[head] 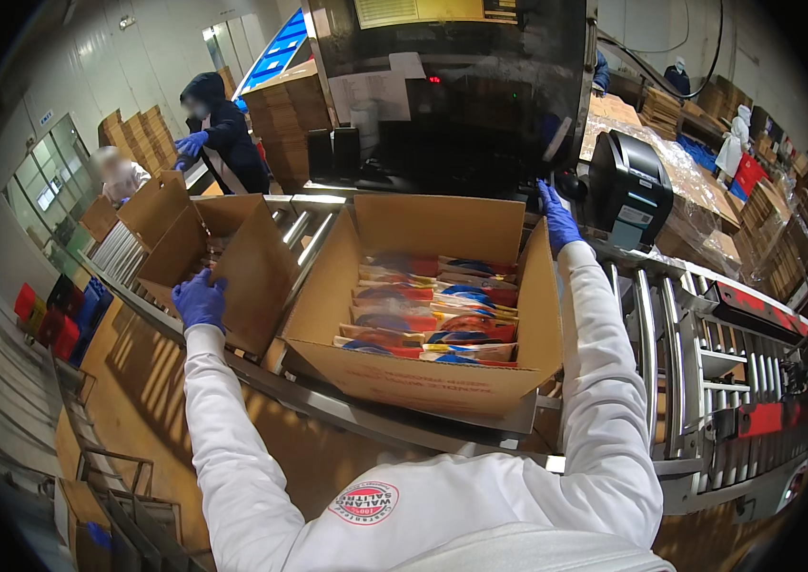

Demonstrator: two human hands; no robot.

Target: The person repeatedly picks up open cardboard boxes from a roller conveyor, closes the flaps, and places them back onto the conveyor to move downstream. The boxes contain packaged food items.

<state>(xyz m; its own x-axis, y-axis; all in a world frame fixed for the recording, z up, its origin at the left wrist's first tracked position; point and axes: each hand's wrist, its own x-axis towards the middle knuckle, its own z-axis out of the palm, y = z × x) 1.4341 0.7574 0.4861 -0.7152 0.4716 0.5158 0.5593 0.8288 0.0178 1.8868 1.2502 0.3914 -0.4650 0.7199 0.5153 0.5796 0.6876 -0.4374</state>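
An open cardboard box (411, 382) stands before me on the roller conveyor, filled with rows of colourful printed packets (440, 307). My right hand (559, 217), in a blue glove, reaches past the box's right side, its fingers extended near a black computer mouse (572, 184); whether it touches anything cannot be told. My left hand (201, 300), also gloved in blue, rests at the near edge of a second open cardboard box (254, 272) on the left. Whether its fingers grip that edge is unclear. The contents of the left box are mostly hidden.
Behind the filled box stands a dark cabinet (447, 93) with papers on it. A black label printer (629, 189) sits to its right. Metal rollers (647, 343) continue rightward. A co-worker in a dark hooded jacket (222, 143) stands back left, near stacked flat cartons (279, 121).
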